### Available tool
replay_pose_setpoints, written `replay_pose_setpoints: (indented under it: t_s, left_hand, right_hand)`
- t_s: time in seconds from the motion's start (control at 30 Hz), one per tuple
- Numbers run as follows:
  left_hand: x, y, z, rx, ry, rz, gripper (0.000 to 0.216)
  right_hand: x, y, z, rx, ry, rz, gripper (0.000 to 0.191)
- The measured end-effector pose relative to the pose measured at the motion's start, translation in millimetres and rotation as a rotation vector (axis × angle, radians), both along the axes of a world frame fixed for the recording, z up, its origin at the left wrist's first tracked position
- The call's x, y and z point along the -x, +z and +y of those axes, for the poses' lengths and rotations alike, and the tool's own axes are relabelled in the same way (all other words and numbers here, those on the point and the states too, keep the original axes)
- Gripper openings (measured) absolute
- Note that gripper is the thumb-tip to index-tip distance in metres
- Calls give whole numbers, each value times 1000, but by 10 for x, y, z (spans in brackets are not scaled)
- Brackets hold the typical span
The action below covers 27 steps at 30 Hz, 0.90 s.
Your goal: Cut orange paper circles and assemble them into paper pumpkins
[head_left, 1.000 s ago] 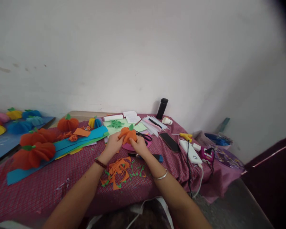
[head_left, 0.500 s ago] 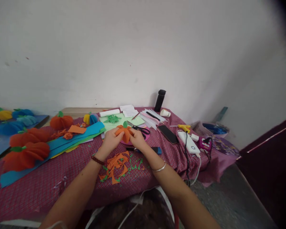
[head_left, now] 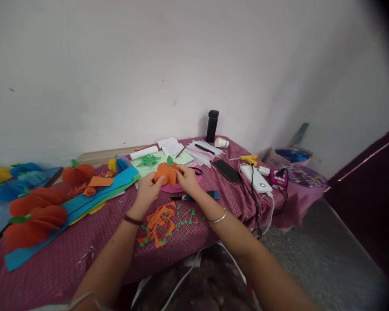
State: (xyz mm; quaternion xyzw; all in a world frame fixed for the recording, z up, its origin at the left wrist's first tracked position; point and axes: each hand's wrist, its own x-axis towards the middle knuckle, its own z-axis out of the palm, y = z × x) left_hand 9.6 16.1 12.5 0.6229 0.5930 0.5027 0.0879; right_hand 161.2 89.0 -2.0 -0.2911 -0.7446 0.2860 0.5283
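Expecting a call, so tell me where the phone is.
In the head view, the phone lies on the cloth, right of the right hand, between the white strips and white device.

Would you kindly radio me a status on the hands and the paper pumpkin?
Left hand and right hand both gripping small orange paper pumpkin. Green leaf on top. Black-handled scissors partly hidden behind right hand.

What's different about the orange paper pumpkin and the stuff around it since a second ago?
The orange paper pumpkin looks spread a bit wider between the left hand and right hand. The scissors are now more hidden behind the right hand. The whole view shifted too. Neither hand let go; the orange scraps and phone stayed put.
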Motion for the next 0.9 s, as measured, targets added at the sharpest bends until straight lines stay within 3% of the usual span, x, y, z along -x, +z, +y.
replay_pose_setpoints:
  t_s: [0.27,0.47,0.63,0.9]
  left_hand:
    - [-6,60,-15,29,6,-60,25]
    - [104,20,27,39,16,-173,26]
    - [173,-2,61,74,-62,-397,30]
    - [135,-11,62,77,-57,-322,27]
  right_hand:
    - [-144,84,178,47,-168,101,20]
    - [-142,101,157,73,-39,100,19]
    - [-99,97,61,-37,31,-54,18]
    - [-107,122,27,-40,-6,-128,17]
